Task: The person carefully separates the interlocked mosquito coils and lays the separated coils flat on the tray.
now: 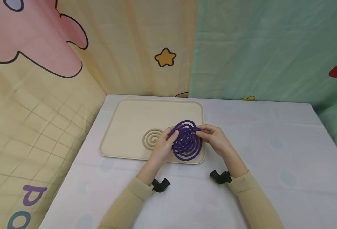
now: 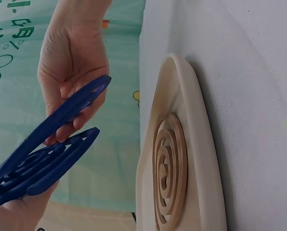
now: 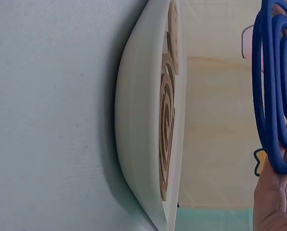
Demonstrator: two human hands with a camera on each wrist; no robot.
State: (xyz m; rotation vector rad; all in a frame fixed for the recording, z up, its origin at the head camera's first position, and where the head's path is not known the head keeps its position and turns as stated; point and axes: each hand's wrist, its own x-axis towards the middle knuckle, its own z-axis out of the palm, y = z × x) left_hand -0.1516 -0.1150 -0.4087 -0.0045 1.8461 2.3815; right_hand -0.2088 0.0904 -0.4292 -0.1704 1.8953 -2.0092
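Two overlapping purple-blue mosquito coils [image 1: 189, 144] are held up over the tray's right end. My left hand [image 1: 163, 144] pinches their left side, the thumb lying across the front. At their upper right, my right hand [image 1: 214, 136] pinches an outer edge between thumb and fingers. In the left wrist view the raised coil [image 2: 61, 115] is tilted apart from the lower one [image 2: 57, 163] at the right-hand end; they meet near my left hand. Whether they are still linked in the middle, I cannot tell. A beige mosquito coil [image 1: 154, 140] lies flat on the tray, left of my left hand.
The shallow cream tray [image 1: 145, 113] lies on a white-covered table [image 1: 271, 152]. More beige coil [image 3: 166, 125] shows in it in the right wrist view, beneath the held coils. Printed curtains [image 1: 243, 47] stand behind and at the left. Each wrist wears a black camera mount [image 1: 220, 176].
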